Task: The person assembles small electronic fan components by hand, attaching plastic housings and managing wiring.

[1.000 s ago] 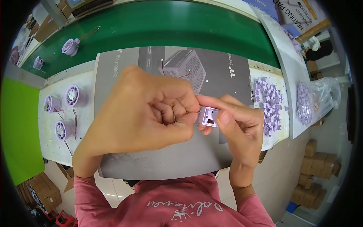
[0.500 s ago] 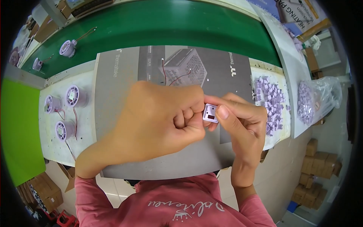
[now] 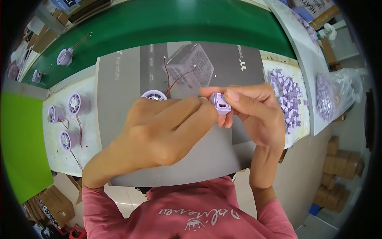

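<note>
Over the middle of the work surface I hold a small lilac square plastic housing with a dark rectangular slot in its face. My right hand pinches it between thumb and fingers from the right. From the left, the bent fingers of my left hand close against its side, their tips partly hidden. Behind my left hand lies a round lilac fan-like unit, mostly covered. Its thin dark red wires stretch out on the far side over the grey printed cardboard.
At left, several round lilac units with wires stand on a white surface. Two more sit on the green belt. On the right are a heap of small lilac pieces and a clear plastic bag beside more pieces.
The housing has tipped, so one of its sides now shows. My left hand has shifted, its fingers extending farther toward the housing, and the round unit behind it has come into view.
</note>
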`<state>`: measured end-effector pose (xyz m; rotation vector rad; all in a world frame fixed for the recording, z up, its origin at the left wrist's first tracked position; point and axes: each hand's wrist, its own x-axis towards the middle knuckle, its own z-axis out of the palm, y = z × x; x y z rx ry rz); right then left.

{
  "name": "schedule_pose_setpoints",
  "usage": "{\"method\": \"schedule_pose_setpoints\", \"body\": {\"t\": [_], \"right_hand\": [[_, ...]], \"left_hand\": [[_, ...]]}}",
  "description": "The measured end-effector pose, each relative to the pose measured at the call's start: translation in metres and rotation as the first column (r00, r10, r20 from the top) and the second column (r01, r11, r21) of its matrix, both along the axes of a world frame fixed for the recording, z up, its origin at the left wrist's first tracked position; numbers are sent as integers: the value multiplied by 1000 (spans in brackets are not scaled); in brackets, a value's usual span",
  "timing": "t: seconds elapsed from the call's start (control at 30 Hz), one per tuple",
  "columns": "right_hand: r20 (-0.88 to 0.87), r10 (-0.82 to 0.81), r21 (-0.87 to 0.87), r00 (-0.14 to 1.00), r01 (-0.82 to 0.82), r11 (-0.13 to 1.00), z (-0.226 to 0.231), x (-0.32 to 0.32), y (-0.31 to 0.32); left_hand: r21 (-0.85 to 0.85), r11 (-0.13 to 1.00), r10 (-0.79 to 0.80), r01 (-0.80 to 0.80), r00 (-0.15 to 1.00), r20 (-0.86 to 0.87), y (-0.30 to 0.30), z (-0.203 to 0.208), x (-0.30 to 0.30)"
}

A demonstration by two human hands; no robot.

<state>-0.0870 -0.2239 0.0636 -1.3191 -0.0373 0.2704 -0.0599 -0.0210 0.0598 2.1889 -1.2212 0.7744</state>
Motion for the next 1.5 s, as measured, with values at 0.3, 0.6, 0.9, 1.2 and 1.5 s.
{"method": "schedule_pose_setpoints", "body": {"t": [0.3,0.6,0.9,1.2,1.5], "right_hand": [[69,107,-57,992,-103,993,5,6,-8],[90,217,508,972,-232,829,2,32,-5],[216,373,596,902,-424,682,-10,46,2],[192,310,647,931,-358,674,-21,45,8],[140,382,604,913,-385,698,-25,43,8]], "left_hand": [[-130,982,136,-137,991,-17,16,11,27],[-104,991,-132,87,791,-598,14,11,12],[-253,967,-138,16,869,-474,10,17,10],[-260,965,-62,27,990,-128,9,8,11],[-86,996,3,-5,1000,-25,13,12,19]]}}
